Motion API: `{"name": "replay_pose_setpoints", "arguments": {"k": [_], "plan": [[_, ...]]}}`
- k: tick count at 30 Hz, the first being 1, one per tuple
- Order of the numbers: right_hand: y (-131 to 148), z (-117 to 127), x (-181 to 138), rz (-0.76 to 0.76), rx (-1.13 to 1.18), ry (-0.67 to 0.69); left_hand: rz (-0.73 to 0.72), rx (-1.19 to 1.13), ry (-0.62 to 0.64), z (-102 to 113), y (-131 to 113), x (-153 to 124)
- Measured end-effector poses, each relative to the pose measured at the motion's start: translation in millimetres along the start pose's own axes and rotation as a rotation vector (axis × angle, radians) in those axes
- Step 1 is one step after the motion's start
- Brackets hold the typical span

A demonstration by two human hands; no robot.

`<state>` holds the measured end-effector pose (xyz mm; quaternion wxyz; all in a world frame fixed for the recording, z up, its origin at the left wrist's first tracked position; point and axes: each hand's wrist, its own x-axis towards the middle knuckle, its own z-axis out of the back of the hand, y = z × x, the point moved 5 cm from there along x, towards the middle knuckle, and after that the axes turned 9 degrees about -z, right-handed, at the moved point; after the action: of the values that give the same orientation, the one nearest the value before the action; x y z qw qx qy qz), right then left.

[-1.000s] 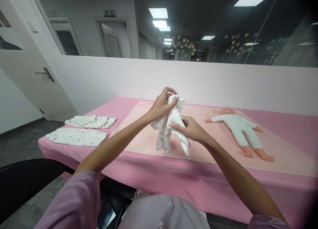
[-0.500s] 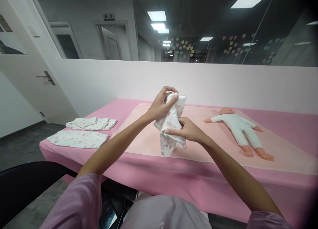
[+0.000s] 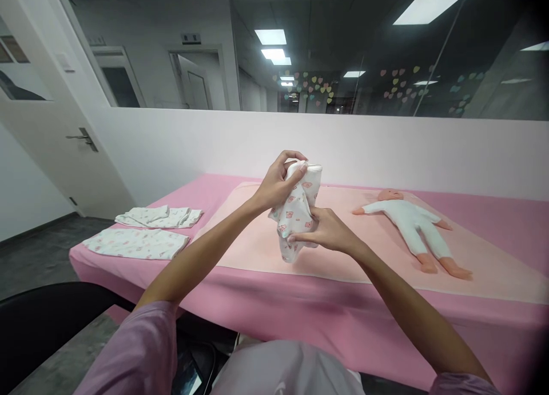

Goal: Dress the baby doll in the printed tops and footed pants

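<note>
A small white baby garment [image 3: 297,209] with a pink print is bunched up in the air above the peach mat [image 3: 253,243]. My left hand [image 3: 278,182] pinches its top edge, fingers closed. Lower down, my right hand [image 3: 322,231] grips the gathered fabric from the right, fingers closed round it. A baby doll [image 3: 409,222] in a white suit lies on its back on the mat to the right, well apart from both hands.
The table has a pink cover [image 3: 326,315]. Two folded white printed garments lie at its left end, one nearer [image 3: 136,243] and one farther [image 3: 159,216]. A dark chair [image 3: 40,318] stands at the lower left. A low white wall runs behind the table.
The garment's hanging legs have been gathered upward into a shorter bunch. My right hand moved down and slightly left along the fabric. My left hand kept its hold at the top.
</note>
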<state>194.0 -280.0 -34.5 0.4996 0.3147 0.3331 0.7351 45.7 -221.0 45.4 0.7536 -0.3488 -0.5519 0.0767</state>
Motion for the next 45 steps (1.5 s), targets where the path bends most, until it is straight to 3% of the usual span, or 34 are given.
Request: {"name": "replay_pose_setpoints", "arguments": {"k": [5,9,12,15,18,20,28,32,37,45], "plan": [[-18.3,10.0,-1.5,0.159,0.058,0.083,0.054,-0.033,-0.024,3.0,1.9,0.5],[-48.6,20.8,14.4,0.248,0.014,-0.174,0.069,-0.047,-0.025,1.6,2.2,1.4],[-60.4,19.9,27.1,0.295,0.200,-0.271,0.059,-0.050,0.020,-4.3,2.6,2.0],[-56.1,9.4,38.9,0.256,0.414,-0.089,0.044,-0.018,0.080,-11.8,2.2,2.0],[-44.9,1.1,45.6,0.172,0.475,0.115,0.015,0.046,0.136,-16.9,-1.4,1.8],[-41.4,-0.3,48.8,0.113,0.481,0.168,-0.002,0.087,0.163,-17.8,-4.5,2.0],[-41.6,-16.9,51.1,0.123,0.501,0.294,-0.048,0.135,0.191,-6.3,-9.2,4.6],[-47.1,-36.8,46.1,0.084,0.429,0.380,-0.014,0.126,0.152,2.2,-5.6,5.0],[-49.1,-45.8,45.9,0.067,0.439,0.397,0.080,0.091,0.100,9.5,4.4,3.3],[-61.8,-46.0,41.1,-0.064,0.497,0.348,0.220,0.024,-0.115,31.4,17.0,9.4]]}}
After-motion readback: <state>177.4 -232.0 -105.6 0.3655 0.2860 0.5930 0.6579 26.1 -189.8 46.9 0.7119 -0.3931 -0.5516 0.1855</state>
